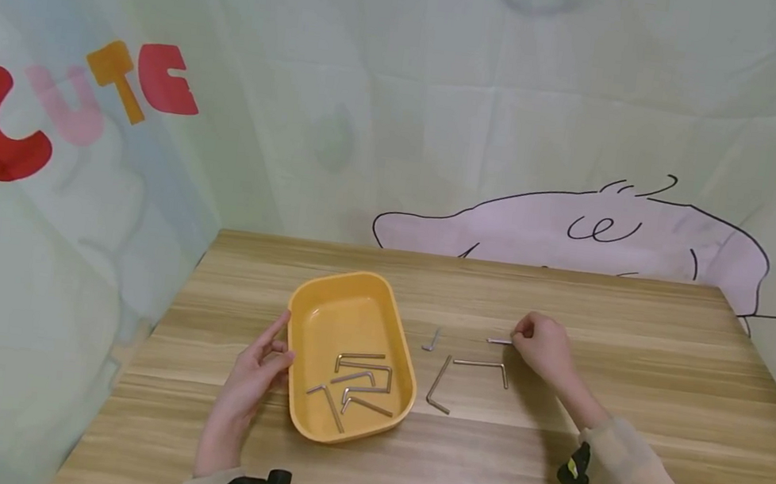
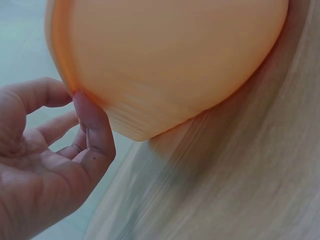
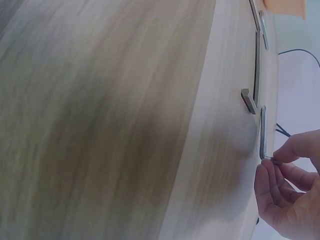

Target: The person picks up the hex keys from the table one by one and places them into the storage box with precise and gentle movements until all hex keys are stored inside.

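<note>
At the left side of the yellow plastic tray (image 1: 350,321), my left hand (image 1: 245,389) pinches the rim between thumb and fingers, as the left wrist view shows. Several L-shaped hex keys (image 1: 370,367) lie in the near half of the tray. To the right, my right hand (image 1: 543,347) pinches a small hex key (image 1: 497,341) by its short arm, with the long arm pointing left. In the right wrist view the fingertips close on the bent end of this hex key (image 3: 263,132), right at the tabletop.
Between the tray and my right hand, a small hex key (image 1: 433,341) and two larger ones, one slanted (image 1: 439,378) and one lying crosswise (image 1: 478,363), rest on the wooden table (image 1: 477,468). A printed curtain (image 1: 345,109) hangs behind the table's far edge.
</note>
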Action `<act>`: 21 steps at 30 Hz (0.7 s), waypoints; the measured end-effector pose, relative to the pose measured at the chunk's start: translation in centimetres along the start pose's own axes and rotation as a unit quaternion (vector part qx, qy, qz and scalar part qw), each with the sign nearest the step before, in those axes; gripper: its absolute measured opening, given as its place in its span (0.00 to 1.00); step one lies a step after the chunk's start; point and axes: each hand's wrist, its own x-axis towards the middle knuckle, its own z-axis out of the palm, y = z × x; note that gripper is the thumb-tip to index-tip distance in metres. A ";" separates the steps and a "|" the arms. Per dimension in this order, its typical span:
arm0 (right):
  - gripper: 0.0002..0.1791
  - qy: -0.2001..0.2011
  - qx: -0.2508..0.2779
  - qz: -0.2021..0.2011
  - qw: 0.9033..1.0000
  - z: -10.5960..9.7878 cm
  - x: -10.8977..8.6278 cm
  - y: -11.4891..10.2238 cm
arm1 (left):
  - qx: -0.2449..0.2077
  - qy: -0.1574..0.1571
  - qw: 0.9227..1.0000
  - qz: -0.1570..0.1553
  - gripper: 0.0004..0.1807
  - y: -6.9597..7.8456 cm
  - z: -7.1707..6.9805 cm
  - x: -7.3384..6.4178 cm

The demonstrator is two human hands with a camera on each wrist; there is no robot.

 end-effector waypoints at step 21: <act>0.03 0.037 0.012 -0.028 0.999 0.2 -0.1 -0.6 | 0.002 0.004 1.000 -0.019 0.37 0.3 0.2 -0.1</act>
